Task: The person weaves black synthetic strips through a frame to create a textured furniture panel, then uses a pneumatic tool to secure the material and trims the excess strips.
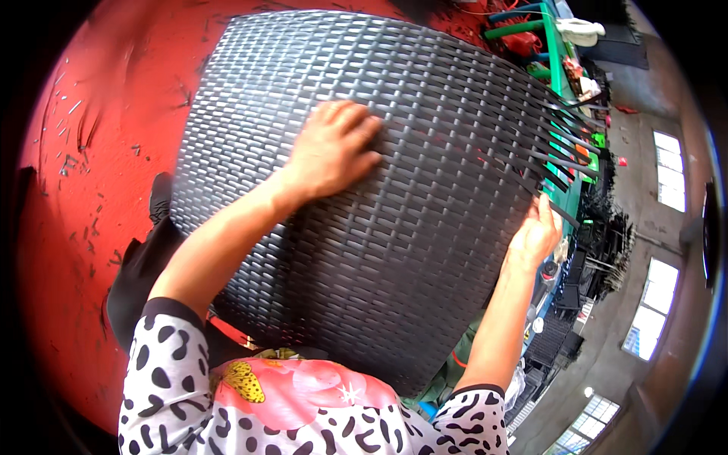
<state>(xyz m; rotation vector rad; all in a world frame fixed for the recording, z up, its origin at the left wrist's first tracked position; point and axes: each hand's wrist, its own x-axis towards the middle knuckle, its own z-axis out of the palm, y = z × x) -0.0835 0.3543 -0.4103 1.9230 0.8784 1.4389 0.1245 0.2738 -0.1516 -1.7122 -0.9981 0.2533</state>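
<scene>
A large black woven panel [402, 189] of flat plastic strips stretches across the view in front of me. My left hand [334, 152] lies on its upper middle part, the fingers slightly apart and holding nothing. At the panel's right edge, my right hand [536, 231] pinches a loose dark strip [560, 212] between thumb and fingers; part of the grip is hidden. Several other loose strip ends [565, 155] stick out from that edge, above my right hand.
A red floor [83, 250] with scattered dark strip scraps lies to the left. Beyond the right edge are a green frame [556, 53], a pile of black strips [610, 239] and a wall with bright windows [654, 303].
</scene>
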